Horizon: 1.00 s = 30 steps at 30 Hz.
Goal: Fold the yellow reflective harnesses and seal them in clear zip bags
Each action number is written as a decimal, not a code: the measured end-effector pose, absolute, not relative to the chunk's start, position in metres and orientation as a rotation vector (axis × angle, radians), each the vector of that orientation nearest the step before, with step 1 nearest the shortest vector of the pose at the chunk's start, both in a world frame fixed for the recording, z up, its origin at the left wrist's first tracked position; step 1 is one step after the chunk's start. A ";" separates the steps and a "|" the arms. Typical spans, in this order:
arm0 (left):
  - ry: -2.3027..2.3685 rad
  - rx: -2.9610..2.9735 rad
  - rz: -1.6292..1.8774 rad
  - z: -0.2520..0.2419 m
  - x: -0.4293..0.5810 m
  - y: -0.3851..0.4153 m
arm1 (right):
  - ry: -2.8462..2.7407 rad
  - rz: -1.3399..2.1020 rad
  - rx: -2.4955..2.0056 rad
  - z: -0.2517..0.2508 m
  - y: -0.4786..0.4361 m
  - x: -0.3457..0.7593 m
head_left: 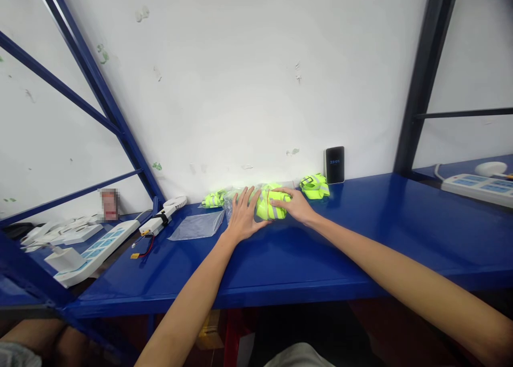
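Note:
A bundled yellow-green reflective vest (269, 204) with grey stripes lies on the blue table in front of me. My right hand (297, 205) grips its right side, thumb and fingers closed on the fabric. My left hand (243, 215) rests at its left with fingers spread, over a crumpled clear plastic bag (229, 201); how far the bag reaches around the vest is hidden. Another yellow-green bundle (214, 198) sits behind to the left, partly under clear plastic. To the right lies a third bundle (316, 187), which has a black buckle.
A flat clear plastic bag (196, 226) lies left on the blue table (352, 249). Beyond it are a white handheld fan (175, 202) and a battery with wires (151, 227). A phone-like device (334, 164) leans on the wall. Power strips (100, 252) flank both sides, past the frame posts.

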<state>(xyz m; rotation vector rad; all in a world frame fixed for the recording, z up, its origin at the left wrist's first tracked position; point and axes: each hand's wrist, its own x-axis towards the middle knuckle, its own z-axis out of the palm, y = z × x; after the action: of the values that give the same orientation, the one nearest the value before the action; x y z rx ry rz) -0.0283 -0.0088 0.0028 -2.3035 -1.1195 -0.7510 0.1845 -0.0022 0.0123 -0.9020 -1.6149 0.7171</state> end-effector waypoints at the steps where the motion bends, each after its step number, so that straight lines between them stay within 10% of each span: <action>1: -1.119 -2.300 -0.747 0.003 -0.027 -0.009 | -1.599 0.697 -0.927 0.011 -0.002 0.184; 9: -1.069 -2.325 -0.701 0.001 -0.012 -0.013 | -1.585 0.575 -0.952 0.000 0.003 0.176; 22: -1.086 -2.355 -0.720 0.001 -0.019 -0.013 | -1.207 1.519 -0.704 0.015 -0.019 0.172; 30: -1.021 -2.415 -0.616 0.010 -0.004 -0.021 | -1.477 1.504 -0.698 0.014 -0.021 0.172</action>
<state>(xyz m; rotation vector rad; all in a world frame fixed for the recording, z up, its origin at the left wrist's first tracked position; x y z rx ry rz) -0.0041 -0.0206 0.0095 -2.4147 -1.0214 -0.6163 0.1720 -0.0212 0.0137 -0.6983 -1.4771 1.5040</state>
